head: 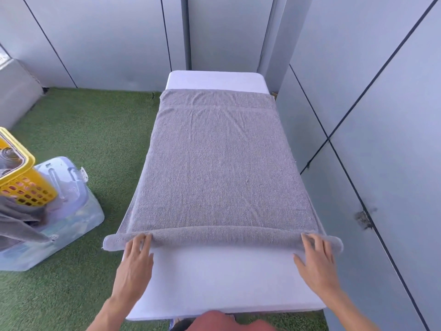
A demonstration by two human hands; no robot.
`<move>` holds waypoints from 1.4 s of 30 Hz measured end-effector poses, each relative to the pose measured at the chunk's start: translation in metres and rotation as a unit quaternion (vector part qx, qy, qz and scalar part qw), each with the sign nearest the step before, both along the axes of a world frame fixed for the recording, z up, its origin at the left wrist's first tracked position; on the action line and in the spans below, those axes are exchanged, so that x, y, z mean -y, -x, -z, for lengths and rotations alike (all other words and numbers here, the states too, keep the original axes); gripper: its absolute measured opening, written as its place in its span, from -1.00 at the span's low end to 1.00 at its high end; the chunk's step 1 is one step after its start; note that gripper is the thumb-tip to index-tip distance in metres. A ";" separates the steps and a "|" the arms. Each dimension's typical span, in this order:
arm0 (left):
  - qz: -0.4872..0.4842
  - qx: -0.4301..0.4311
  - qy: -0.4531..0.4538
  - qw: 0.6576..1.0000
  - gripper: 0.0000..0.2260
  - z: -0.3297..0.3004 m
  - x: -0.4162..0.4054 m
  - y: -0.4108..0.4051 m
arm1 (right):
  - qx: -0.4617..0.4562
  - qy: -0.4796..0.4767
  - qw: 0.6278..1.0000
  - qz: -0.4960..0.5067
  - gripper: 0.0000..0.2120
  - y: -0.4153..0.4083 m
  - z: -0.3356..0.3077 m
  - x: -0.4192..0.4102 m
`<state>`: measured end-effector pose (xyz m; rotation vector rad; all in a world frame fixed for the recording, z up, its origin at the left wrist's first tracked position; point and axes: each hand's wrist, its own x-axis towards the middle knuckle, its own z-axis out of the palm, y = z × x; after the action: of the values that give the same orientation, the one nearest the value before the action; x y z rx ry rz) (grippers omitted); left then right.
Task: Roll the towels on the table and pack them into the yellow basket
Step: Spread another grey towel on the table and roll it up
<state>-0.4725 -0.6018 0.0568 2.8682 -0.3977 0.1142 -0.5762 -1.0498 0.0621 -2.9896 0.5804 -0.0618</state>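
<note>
A reddish garment (214, 321) fills the bottom edge, just behind the 2 hands. The left hand (136, 256) and right hand (316, 255) lie flat and open, fingers spread, pressing on either end of the rolled near edge of the grey towel (214, 168). Beyond the hands the towel lies spread over the white tabletop (222, 278). Far off the left hand, the yellow basket (26, 182) sits on a clear plastic bin (71, 201), rolled towels inside.

We see grey towel (218, 163) spread over white counter (222, 278), near edge curled into a low roll. L hand (137, 255) & R hand (315, 255) lie flat on roll ends. Yellow basket (26, 177) far left on clear tub (71, 211).
</note>
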 end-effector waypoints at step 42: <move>-0.019 -0.253 -0.028 0.967 -0.70 -0.007 -0.003 -0.030 | -0.294 -0.064 0.953 -0.029 -0.71 -0.023 -0.035 0.031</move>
<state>-0.4424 -0.5988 0.0642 2.8155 -0.2441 -0.6190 -0.5536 -1.0803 0.0967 -2.8656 0.5125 0.8583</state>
